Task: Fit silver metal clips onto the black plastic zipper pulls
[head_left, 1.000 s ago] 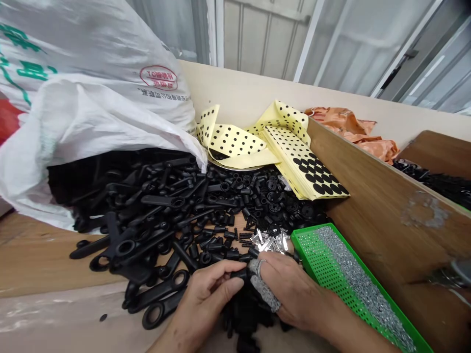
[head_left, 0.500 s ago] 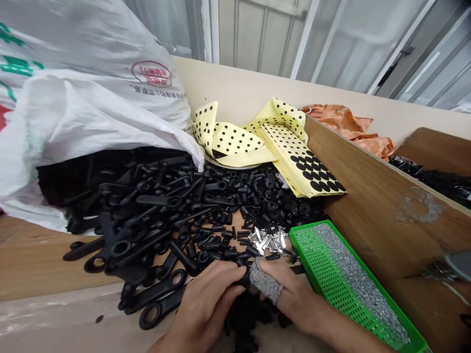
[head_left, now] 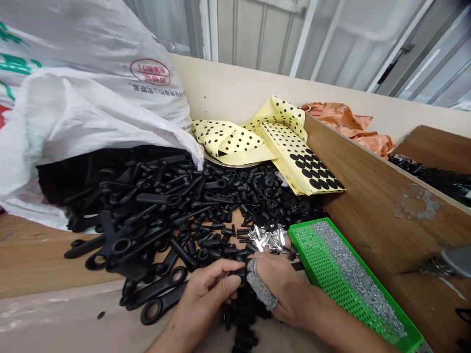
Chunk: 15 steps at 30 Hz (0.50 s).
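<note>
Wooden benchtop [head_left: 33, 255] under a pale wall, with a white woven sack [head_left: 99, 98] slumped open at the left and a broad heap of black plastic parts [head_left: 158, 215] spilling from its mouth. Yellow sheets of black dots [head_left: 301, 162] lie beyond the heap, and a green perforated tray [head_left: 300, 245] sits to the right, holding a long strip of small grey screws [head_left: 356, 274]. The left hand [head_left: 206, 294] is closed in a pinch around a small black plastic part [head_left: 239, 273], just above a small dark pile [head_left: 243, 314]. The right hand [head_left: 283, 289] curls in against that same part, one finger wrapped in a grey knitted sleeve [head_left: 259, 284] (whether it grips too, I cannot tell). Few silver clips [head_left: 267, 239] show, while the black heap and screw strip look largely untouched, so plenty remains.
</note>
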Each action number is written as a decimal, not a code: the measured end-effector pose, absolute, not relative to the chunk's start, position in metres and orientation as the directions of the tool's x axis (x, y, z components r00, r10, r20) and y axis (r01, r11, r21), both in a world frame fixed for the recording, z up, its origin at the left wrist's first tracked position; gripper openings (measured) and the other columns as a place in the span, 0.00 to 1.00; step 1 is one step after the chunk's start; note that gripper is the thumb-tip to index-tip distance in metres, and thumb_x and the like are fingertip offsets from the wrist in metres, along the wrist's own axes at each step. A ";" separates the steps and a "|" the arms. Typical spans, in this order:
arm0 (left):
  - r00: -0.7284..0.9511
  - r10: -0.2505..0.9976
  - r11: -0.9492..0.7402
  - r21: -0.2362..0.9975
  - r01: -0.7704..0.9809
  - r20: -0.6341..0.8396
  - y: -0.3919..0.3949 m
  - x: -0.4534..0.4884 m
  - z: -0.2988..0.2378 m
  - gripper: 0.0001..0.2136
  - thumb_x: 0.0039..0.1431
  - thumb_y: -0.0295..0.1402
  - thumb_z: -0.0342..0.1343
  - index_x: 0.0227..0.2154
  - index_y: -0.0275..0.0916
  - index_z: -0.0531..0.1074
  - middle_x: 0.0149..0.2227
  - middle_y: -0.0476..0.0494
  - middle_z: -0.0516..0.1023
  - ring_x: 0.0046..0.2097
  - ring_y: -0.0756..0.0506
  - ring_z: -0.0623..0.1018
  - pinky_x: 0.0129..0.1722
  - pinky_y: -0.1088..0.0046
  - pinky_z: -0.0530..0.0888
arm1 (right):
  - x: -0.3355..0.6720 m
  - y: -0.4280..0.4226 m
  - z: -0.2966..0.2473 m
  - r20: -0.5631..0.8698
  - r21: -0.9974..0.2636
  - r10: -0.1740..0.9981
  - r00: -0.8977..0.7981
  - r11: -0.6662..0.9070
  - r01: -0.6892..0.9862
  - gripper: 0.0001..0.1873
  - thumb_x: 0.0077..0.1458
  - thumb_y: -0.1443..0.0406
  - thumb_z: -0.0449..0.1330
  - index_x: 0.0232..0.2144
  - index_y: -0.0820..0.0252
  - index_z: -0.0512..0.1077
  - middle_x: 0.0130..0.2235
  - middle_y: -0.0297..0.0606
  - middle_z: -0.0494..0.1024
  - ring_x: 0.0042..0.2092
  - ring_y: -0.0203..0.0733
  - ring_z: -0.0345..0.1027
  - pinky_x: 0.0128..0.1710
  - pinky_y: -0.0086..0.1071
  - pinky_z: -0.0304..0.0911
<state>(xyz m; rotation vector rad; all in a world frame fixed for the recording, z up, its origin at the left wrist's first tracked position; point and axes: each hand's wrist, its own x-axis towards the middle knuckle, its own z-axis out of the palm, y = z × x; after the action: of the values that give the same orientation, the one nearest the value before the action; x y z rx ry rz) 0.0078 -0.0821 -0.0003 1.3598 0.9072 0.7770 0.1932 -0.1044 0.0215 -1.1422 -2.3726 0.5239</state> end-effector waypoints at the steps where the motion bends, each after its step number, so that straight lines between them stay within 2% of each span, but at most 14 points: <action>1: 0.467 0.871 0.171 0.985 0.006 -0.153 -0.083 0.009 0.001 0.10 0.51 0.36 0.57 0.34 0.37 0.76 0.21 0.51 0.75 0.23 0.51 0.72 0.23 0.80 0.69 | 0.194 -0.103 0.021 0.259 -0.462 0.778 -0.573 0.621 0.634 0.05 0.51 0.68 0.43 0.24 0.58 0.54 0.27 0.38 0.64 0.29 0.40 0.57 0.28 0.32 0.54; 4: 0.490 0.825 0.361 0.930 -0.073 -0.282 -0.085 0.011 0.004 0.12 0.50 0.38 0.58 0.33 0.34 0.75 0.22 0.49 0.75 0.22 0.53 0.70 0.21 0.81 0.66 | 0.196 -0.102 0.019 0.295 -0.341 0.731 -0.615 0.682 0.647 0.03 0.49 0.68 0.45 0.25 0.58 0.56 0.27 0.39 0.64 0.29 0.40 0.56 0.28 0.32 0.54; 7: 0.489 0.821 0.378 0.923 -0.079 -0.294 -0.086 0.011 0.004 0.13 0.50 0.40 0.58 0.33 0.34 0.75 0.22 0.48 0.74 0.22 0.53 0.69 0.21 0.81 0.65 | 0.196 -0.103 0.019 0.267 -0.375 0.754 -0.600 0.655 0.656 0.03 0.49 0.68 0.45 0.25 0.58 0.57 0.28 0.39 0.65 0.30 0.40 0.57 0.29 0.32 0.55; 9: 0.476 0.848 0.291 0.955 -0.051 -0.233 -0.087 0.010 0.001 0.14 0.49 0.41 0.58 0.33 0.35 0.75 0.23 0.49 0.74 0.23 0.52 0.70 0.23 0.80 0.67 | 0.195 -0.104 0.021 0.223 -0.450 0.795 -0.564 0.597 0.664 0.04 0.51 0.68 0.45 0.25 0.58 0.56 0.28 0.38 0.66 0.30 0.39 0.58 0.29 0.31 0.55; 12: 0.457 0.885 0.077 0.996 0.054 -0.093 -0.088 0.007 -0.005 0.12 0.52 0.40 0.56 0.34 0.37 0.75 0.22 0.50 0.74 0.24 0.51 0.71 0.24 0.79 0.69 | 0.192 -0.106 0.023 0.172 -0.534 0.833 -0.525 0.527 0.661 0.04 0.52 0.67 0.45 0.25 0.58 0.55 0.27 0.36 0.65 0.29 0.38 0.57 0.29 0.31 0.54; 15: 0.434 0.896 -0.186 0.965 0.185 0.089 -0.088 0.005 -0.007 0.09 0.55 0.35 0.53 0.36 0.40 0.74 0.26 0.49 0.75 0.29 0.48 0.74 0.29 0.77 0.71 | 0.189 -0.110 0.023 0.101 -0.622 0.873 -0.478 0.430 0.654 0.04 0.53 0.69 0.45 0.26 0.58 0.56 0.29 0.36 0.66 0.30 0.38 0.58 0.31 0.31 0.54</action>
<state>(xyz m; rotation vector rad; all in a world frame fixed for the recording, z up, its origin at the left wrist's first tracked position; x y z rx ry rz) 0.0049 -0.0884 -0.0074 1.6516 0.9570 0.8591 0.1891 -0.1095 0.0232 -1.2956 -2.2780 0.7238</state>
